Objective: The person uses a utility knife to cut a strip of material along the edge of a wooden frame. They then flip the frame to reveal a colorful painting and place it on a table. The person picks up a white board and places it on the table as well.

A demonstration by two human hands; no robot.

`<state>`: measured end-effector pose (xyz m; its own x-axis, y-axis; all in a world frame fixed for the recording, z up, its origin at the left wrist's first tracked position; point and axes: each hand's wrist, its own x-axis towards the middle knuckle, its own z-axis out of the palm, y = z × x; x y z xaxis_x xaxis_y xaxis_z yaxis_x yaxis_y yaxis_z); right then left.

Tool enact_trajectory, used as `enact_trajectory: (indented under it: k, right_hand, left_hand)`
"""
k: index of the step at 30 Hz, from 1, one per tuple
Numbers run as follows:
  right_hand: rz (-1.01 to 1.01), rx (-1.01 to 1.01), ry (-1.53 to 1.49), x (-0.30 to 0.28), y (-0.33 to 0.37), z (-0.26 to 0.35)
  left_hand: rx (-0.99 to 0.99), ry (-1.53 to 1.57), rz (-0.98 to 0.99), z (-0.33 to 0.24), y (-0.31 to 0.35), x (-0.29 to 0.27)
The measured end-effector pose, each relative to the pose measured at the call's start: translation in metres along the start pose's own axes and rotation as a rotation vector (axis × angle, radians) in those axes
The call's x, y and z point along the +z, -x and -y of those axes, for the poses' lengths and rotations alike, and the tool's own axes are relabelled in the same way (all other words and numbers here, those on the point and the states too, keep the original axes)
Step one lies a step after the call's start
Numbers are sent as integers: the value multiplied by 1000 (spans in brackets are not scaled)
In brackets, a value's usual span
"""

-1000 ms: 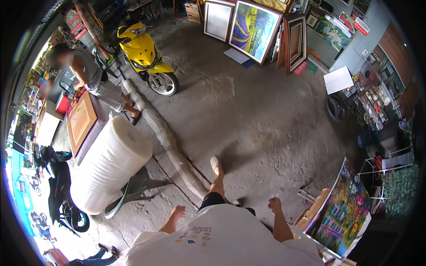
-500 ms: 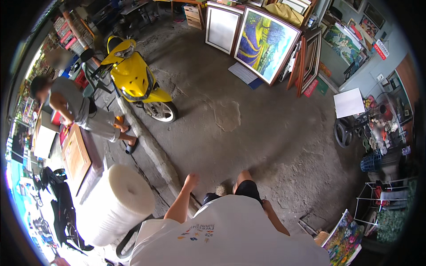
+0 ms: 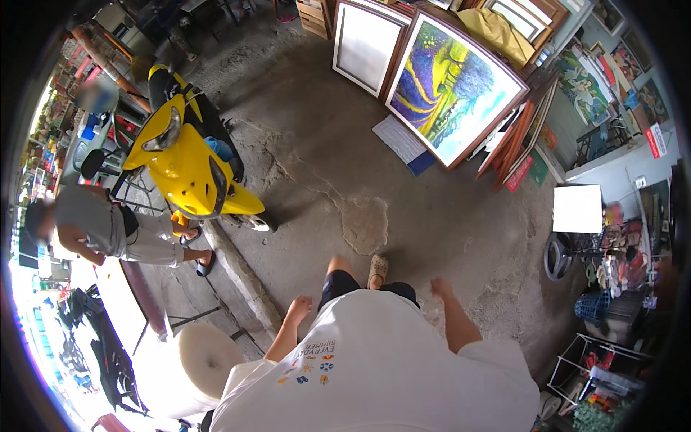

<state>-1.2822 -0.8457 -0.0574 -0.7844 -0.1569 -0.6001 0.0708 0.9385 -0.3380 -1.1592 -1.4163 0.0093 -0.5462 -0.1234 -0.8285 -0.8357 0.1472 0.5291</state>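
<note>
Concrete floor (image 3: 453, 216) seen from above, with 2 bare hands hanging either side of a white shirt (image 3: 374, 353). Left hand (image 3: 299, 309) is released, its fingers loosely curled; right hand (image 3: 440, 288) is likewise released, over bare floor. Nearest to the left hand is a large white roll (image 3: 209, 360), apart from it and beside the shirt's left sleeve. Ahead on the left, a yellow scooter (image 3: 169, 176) stands with its front wheel toward the middle of the floor. Nearer along the left side, a co-worker in a grey top (image 3: 83, 216) stands by a table (image 3: 150, 291). A raised kerb (image 3: 245, 277) runs diagonally from near the scooter toward the left forearm, forming a low obstacle. Ahead on the right, a framed landscape painting (image 3: 453, 86) leans beside a pale framed panel (image 3: 367, 47), with papers (image 3: 399, 140) flat on the ground before them. Glare washes out the far side of the roll and much of a black motorcycle (image 3: 108, 353); 1 beige clog (image 3: 378, 270) shows, the other foot being hidden. Open room extends forward from the clog, bounded left by kerb and scooter, ahead by the frames, and right by a white board (image 3: 577, 209), a blue basket (image 3: 592, 306) and a white rack (image 3: 568, 371).
</note>
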Motion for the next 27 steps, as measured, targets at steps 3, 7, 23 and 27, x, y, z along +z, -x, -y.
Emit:
enact_trajectory:
  k: [3, 7, 23, 27]
  right_hand:
    - [-309, 144, -367, -123, -134, 71]
    - [-486, -337, -312, -256, -269, 151]
    - [-57, 125, -201, -354, -488, 368]
    - [-271, 115, -154, -416, -579, 399]
  left_hand:
    - [-47, 103, -33, -26, -4, -15]
    - [-139, 21, 41, -54, -63, -31]
    - [273, 433, -341, -570, -360, -327]
    - [251, 336, -365, -645, -420, -365]
